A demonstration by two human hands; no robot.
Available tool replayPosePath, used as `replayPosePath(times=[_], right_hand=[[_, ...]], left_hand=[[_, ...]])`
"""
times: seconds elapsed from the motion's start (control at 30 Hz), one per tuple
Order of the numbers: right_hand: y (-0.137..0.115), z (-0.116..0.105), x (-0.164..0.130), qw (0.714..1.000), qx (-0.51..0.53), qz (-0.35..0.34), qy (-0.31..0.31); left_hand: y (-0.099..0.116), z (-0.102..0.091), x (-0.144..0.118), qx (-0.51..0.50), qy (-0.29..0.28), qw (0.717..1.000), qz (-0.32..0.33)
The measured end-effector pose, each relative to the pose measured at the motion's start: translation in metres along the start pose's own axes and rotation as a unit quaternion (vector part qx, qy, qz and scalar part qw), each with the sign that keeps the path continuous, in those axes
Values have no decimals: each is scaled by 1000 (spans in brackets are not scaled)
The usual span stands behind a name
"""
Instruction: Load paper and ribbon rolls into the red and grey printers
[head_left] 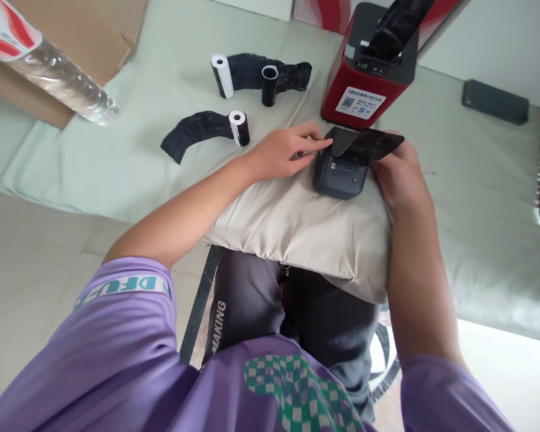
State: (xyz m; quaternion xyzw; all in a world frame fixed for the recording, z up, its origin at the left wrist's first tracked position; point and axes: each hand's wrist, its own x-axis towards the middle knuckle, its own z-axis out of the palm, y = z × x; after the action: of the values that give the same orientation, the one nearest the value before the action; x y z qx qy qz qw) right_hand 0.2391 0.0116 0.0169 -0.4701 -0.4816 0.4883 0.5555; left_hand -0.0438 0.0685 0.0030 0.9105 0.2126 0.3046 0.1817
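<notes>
A small dark grey label printer (341, 175) sits on the cloth near the table's front edge. From its top a glossy black strip (380, 146) stretches to the right. My right hand (400, 171) grips the strip's right end, its fingers partly hidden behind it. My left hand (292, 150) lies at the printer's left side, fingers extended, the index fingertip touching the upper left corner. To the left stand a white roll (224, 81), a black roll (269, 90) and a black-and-white roll (239, 129). Lengths of black film trail from them.
Right behind the printer stands a red and black machine (357, 78) with a black sheet rising from its top. A dark phone-like object (495, 102) lies at the back right. A clear plastic bottle (67, 78) and cardboard (103, 36) are at the far left.
</notes>
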Motion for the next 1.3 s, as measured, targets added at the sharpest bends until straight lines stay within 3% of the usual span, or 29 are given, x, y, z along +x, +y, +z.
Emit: replayPosePath(times=[0.23,0.37,0.53,0.8,1.07,1.2,1.3], right_hand=[[-7,-18,-3,991,-44,44,-115],[-18,-15,-7,988,-71,85,-106],[-20,-11,-8,991,-44,82,-98],[-13,-9,-2,992,-102,71,-18],[2,-7,1,991,-124,10,49],[0,-8,-16,989,-121,12,82],[-7,-5,-42,977,-181,-3,116]], left_hand=[[-7,6,0,-34,-22,999,7],[5,2,2,-33,-34,999,-9],[11,3,2,-37,-26,999,-24],[17,4,-1,-69,-58,996,-27],[28,2,3,-40,-80,996,-22],[26,3,3,-30,-58,998,-22],[25,2,2,-31,-58,997,-26]])
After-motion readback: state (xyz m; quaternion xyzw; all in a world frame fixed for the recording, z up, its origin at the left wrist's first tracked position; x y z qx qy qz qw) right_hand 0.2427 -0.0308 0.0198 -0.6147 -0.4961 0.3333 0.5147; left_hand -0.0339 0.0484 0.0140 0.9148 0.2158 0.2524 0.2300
